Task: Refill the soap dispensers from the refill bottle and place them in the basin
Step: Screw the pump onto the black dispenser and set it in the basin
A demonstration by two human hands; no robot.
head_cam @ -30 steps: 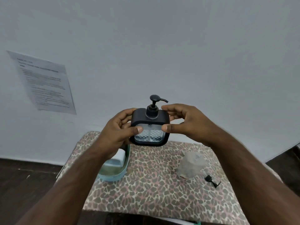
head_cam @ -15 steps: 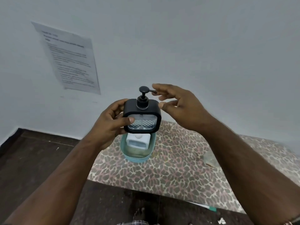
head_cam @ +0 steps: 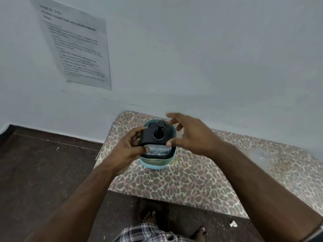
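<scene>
One black soap dispenser [head_cam: 156, 139] sits in our left hand [head_cam: 127, 151], pinched by thumb and fingers directly above the teal basin [head_cam: 153, 163], hiding its inside. Our right hand [head_cam: 190, 135], fingers spread, touches the dispenser's right edge with its thumb. Right of the basin, a blurred clear container [head_cam: 260, 157] rests on the leopard-print table [head_cam: 183, 182]; a printed sheet [head_cam: 76, 44] hangs on the wall behind.

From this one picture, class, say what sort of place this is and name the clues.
Probably a plain room set up for recorded tasks, not a bathroom: a printed task sheet taped to a bare wall, a small cloth-covered table, and a dark tiled floor.
</scene>
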